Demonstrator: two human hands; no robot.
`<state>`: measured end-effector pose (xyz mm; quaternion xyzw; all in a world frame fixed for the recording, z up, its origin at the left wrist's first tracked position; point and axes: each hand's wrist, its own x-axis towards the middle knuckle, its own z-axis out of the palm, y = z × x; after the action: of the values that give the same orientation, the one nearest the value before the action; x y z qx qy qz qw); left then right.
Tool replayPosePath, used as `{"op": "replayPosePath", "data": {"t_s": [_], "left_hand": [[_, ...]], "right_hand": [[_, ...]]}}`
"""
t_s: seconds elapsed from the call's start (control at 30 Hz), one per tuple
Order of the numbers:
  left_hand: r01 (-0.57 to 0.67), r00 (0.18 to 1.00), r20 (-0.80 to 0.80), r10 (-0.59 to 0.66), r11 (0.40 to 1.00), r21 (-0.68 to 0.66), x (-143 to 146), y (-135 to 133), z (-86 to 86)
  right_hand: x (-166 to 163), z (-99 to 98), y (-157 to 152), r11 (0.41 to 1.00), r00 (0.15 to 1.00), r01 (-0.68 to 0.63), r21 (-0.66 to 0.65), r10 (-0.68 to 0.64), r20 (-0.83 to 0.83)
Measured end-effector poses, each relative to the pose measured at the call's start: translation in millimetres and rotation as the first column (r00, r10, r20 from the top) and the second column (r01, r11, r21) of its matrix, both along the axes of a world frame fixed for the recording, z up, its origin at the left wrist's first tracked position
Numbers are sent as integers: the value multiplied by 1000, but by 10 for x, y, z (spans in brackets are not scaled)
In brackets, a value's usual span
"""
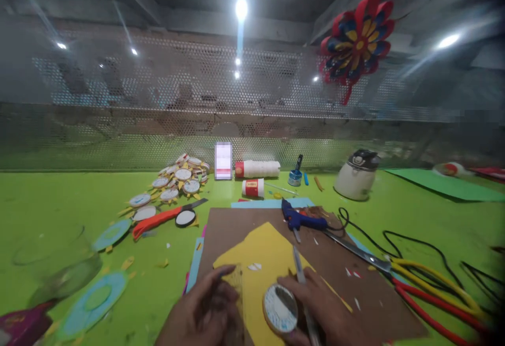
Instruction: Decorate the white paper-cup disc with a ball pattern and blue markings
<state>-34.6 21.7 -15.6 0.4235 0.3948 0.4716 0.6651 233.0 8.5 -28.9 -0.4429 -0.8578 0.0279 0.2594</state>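
**Hands at work on yellow sheet, disc and pen in the grip**

Craftwork fills your green worktop [59, 199] as both hands meet at 6 o'clock over a yellow sheet [262, 262] lying on a brown board [355, 277]. Your right hand [323, 309] has its fingers curled around a round white disc [280, 309] and a slim pen [299, 264], whose tip points up toward 12 o'clock. Your left hand [205, 309] lies flat, fingers loosely spread, pressing a clear ruler [236, 277] against the sheet at 9 o'clock of the disc; it grips nothing that can be seen.

The disc sits at the sheet's lower edge, touching your right fingers and just beside your left fingertips. With two things in one hand, the disc could likely slip or the pen wander, and a light press on the ruler could let it skid.

At 1 o'clock of the sheet a blue glue gun [303, 221] rests on the board, its black cord trailing right beside long scissors [394, 267] with yellow and red handles; a sleeve or wrist could snag them. An orange knife [165, 217] lies at 10 o'clock, near finished discs [181, 177].
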Motion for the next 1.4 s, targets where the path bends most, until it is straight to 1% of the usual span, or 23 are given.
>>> {"op": "replayPosePath", "data": {"t_s": [0.07,0.17,0.3,0.4,0.5,0.57,0.63,0.73,0.9,1.03,1.2,1.27,1.4], "left_hand": [[-84,996,-31,84,996,4,52,-22,56],[-128,991,-48,125,990,-60,155,-61,174],[-163,986,-50,158,979,-121,245,-150,321],[-136,988,-84,127,984,-119,228,-162,375],[-65,990,-123,62,998,-25,186,-108,389],[-17,991,-135,17,1000,5,180,-70,403],[17,990,-137,-18,1000,-9,204,-45,430],[33,990,-135,-43,996,-77,284,-26,487],[58,994,-86,-70,990,-130,402,-5,560],[77,994,-62,-86,989,-127,429,-6,563],[150,980,-122,-159,985,-80,431,-20,475],[170,973,-149,-179,983,-74,426,-15,429],[197,957,-208,-203,979,-52,407,6,366]], "right_hand": [[-24,59,-84,1000,998,10,-12,-11,-58],[-68,91,-129,987,992,57,-150,-73,-101],[-66,36,-99,988,987,27,-154,-51,-154],[-31,6,-68,989,980,7,-148,-36,-196],[15,47,-46,987,974,-17,-161,-20,-226],[45,115,-39,984,968,-35,-175,-10,-250],[73,207,-39,980,962,-43,-194,-12,-272],[107,368,-51,974,962,-38,-222,-24,-271],[172,595,-46,978,970,25,-209,-75,-232],[205,654,19,969,955,31,-246,-101,-280],[141,683,31,964,977,40,-264,-92,-191],[118,660,25,959,982,9,-282,-63,-180],[142,546,46,961,963,-56,-269,-19,-267]]}}
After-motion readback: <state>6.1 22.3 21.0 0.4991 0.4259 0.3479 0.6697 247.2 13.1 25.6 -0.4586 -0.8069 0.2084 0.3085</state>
